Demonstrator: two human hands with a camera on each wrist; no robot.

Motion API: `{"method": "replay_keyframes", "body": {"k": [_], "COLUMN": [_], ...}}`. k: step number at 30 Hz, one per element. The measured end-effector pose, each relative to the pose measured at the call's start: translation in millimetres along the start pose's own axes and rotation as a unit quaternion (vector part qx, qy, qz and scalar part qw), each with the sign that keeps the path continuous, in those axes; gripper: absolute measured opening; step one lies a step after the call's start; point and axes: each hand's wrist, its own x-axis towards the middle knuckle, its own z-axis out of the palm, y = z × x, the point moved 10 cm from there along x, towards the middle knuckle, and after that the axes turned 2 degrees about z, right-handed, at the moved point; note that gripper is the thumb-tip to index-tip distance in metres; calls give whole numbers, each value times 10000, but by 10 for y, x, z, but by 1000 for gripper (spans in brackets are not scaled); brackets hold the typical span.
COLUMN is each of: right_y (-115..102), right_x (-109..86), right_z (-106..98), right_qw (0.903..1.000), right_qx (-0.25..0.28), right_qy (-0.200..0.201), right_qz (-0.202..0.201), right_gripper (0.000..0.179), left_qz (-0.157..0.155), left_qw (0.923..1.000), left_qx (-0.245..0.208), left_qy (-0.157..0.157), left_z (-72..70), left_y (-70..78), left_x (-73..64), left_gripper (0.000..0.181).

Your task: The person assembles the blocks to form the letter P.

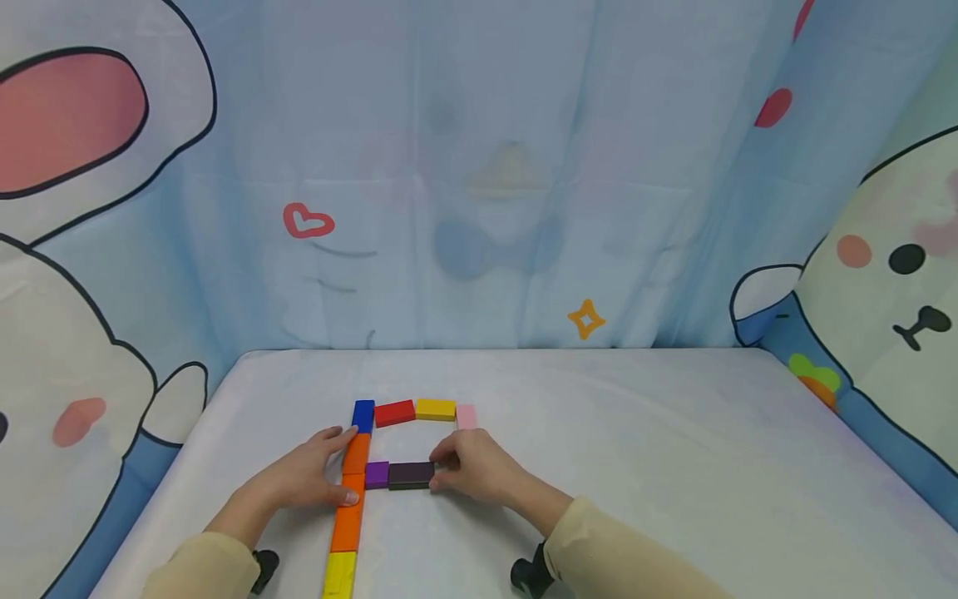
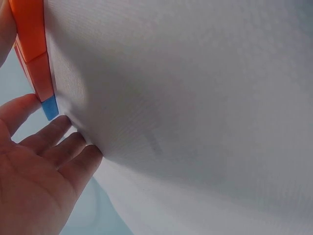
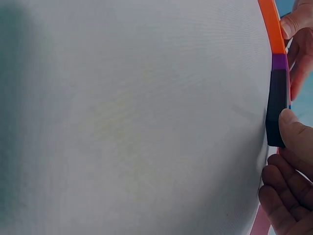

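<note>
Colored blocks lie on the white table in joined rows. My left hand (image 1: 310, 472) rests along the left column, its thumb on the lower orange block (image 1: 347, 524) and its index fingertip at the joint of the upper orange block (image 1: 356, 453) and the blue block (image 1: 363, 414). My right hand (image 1: 479, 467) pinches the right end of a black block (image 1: 411, 476) between thumb and fingers. The black block's left end meets a small purple block (image 1: 377, 475), which sits against the orange column. In the right wrist view the thumb presses the black block (image 3: 277, 107).
Across the top run a red block (image 1: 394, 413), a yellow block (image 1: 436, 409) and a pink block (image 1: 466, 416), partly behind my right hand. Another yellow block (image 1: 340, 574) ends the column near the front. A printed curtain (image 1: 486, 166) hangs behind the table (image 1: 674, 466).
</note>
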Motion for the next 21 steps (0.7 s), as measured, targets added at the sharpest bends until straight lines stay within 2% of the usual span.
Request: {"method": "replay_keyframes", "body": {"k": [21], "right_y": [1], "right_x": [16], "right_z": [-5], "right_qw": [9999], "right_qx": [-139], "right_qy": [33], "right_qz": [-1], "right_gripper": [34], "left_qz": [17], "left_qw": [10000], "left_qx": [16], "left_qy": [-1], "left_z": [-3], "left_y": [14], "left_x": [-5], "left_gripper": [96]}}
